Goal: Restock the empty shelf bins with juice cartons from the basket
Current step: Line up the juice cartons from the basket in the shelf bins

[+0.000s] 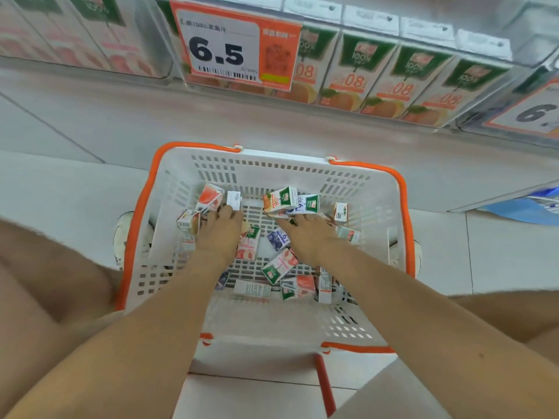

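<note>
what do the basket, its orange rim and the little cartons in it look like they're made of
Basket: white moulded plastic, matt, judging by its slotted walls. Rim: orange, smooth, probably plastic too, though a rubbery coating cannot be ruled out. Cartons: printed coated paperboard, slightly glossy, with sharp folded edges.

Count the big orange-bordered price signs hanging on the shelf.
2. One orange-bordered price sign hangs at top centre; a second price sign is at the right edge, partly cut off. Others may lie outside the view.
</note>
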Demonstrator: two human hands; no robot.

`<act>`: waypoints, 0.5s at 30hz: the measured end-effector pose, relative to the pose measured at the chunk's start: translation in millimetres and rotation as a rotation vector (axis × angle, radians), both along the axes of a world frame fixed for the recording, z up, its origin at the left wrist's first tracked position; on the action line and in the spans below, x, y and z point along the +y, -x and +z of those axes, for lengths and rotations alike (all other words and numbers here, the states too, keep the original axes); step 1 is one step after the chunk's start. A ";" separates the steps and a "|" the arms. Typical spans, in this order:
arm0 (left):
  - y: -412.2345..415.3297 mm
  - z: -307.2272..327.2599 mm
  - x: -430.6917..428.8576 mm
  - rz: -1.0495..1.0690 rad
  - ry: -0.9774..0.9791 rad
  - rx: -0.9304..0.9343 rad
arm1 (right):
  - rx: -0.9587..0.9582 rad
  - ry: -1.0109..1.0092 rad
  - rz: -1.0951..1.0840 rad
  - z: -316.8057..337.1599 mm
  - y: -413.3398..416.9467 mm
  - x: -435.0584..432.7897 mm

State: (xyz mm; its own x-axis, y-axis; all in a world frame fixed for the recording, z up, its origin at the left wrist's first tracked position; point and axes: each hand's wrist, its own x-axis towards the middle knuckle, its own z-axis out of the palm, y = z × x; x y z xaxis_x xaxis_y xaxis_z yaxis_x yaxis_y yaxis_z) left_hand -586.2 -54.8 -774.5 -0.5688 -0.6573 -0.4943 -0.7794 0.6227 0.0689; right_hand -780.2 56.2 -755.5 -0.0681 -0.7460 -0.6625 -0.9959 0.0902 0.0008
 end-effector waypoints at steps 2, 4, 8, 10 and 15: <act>-0.5 -0.5 0.2 -0.025 0.042 -0.027 | 0.043 -0.059 -0.012 -10.7 -7.1 0.3; -1.7 -0.5 0.3 -0.049 0.098 -0.042 | 0.075 -0.081 -0.019 -15.8 -11.0 0.5; -8.3 -5.1 2.0 -0.062 0.162 -0.012 | 0.037 -0.009 0.018 -11.2 -15.4 -2.1; -11.9 -6.1 5.1 -0.047 0.101 -0.005 | 0.000 0.005 -0.001 -7.4 -18.6 -2.8; -15.2 -5.2 11.2 -0.060 0.007 -0.069 | -0.034 0.091 0.064 4.6 -18.4 -7.7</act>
